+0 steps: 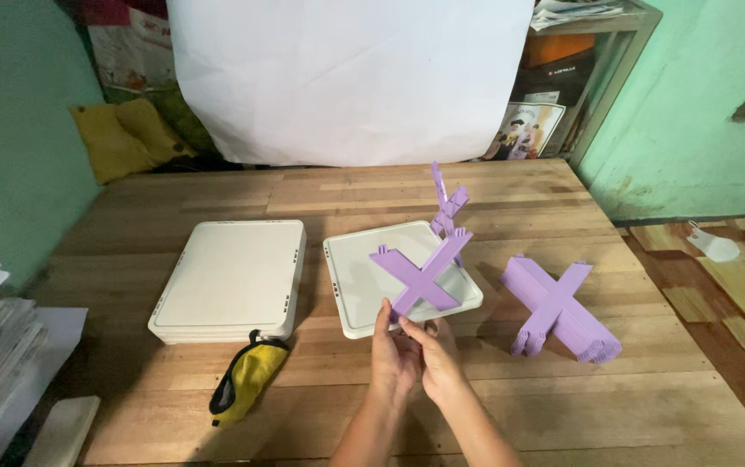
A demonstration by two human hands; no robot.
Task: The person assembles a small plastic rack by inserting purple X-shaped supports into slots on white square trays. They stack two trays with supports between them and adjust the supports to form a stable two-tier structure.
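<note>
Flanking white tray (351,285), purple stack (558,311)

1. My hands (411,350) hold a cross piece (425,275) over the single tray (364,285).
2. Tray stack (230,277) lies left; pouch (247,376) before it.
3. Cross pile (558,307) lies right.

Two hands show, the left hand (392,353) and the right hand (436,357), both holding one purple cross-shaped piece (424,272), and a second purple piece (447,204) stands behind it. One stack of purple cross pieces (558,310) lies on the one wooden table (511,406); how many it holds cannot be told. There is one single white tray (364,281), one stack of white trays (230,278) and one yellow pouch (247,380).
</note>
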